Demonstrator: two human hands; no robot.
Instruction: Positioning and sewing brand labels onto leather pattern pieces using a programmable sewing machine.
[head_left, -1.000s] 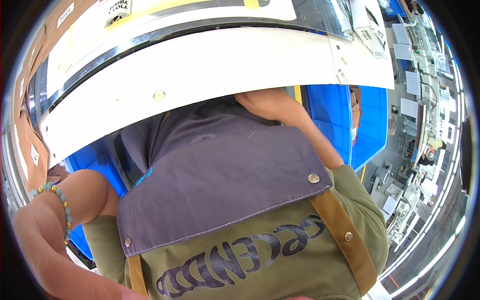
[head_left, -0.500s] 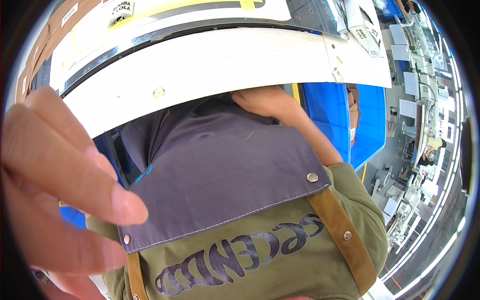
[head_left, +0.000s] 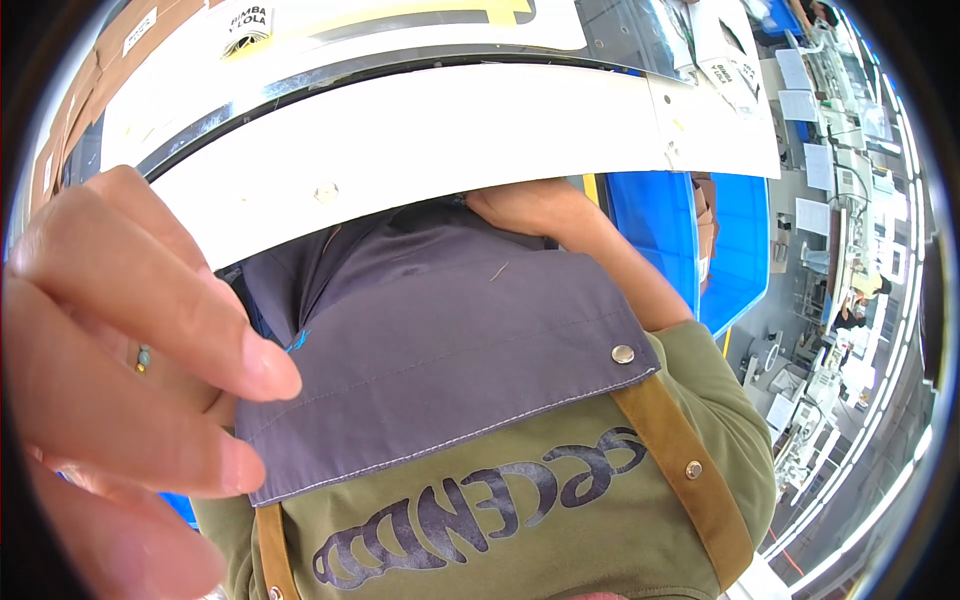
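Large and close to the camera at the left, my left hand (head_left: 130, 370) is raised, its fingers bent and spread apart with nothing between them. My right hand (head_left: 530, 205) lies low over my lap at the front edge of the white tabletop (head_left: 450, 125). Its fingers are mostly hidden under that edge, so whether they hold anything does not show. Between the arms is a dark grey apron (head_left: 450, 340) with metal snaps and brown straps, worn over an olive sweatshirt (head_left: 560, 520). A small blue mark (head_left: 298, 341) shows on the apron near my left fingertips.
Right of my right forearm hangs a blue plastic bin (head_left: 740, 250) with brown pieces (head_left: 705, 225) inside. On the table lie a roll of printed labels (head_left: 245, 25) and a white packet (head_left: 725, 65). Brown cartons (head_left: 110, 60) stand far left; workbenches (head_left: 840, 200) line the right.
My left hand has shifted slightly and turned, with its fingers spread further downward. The view has tilted a little. My right hand stays at the table edge.
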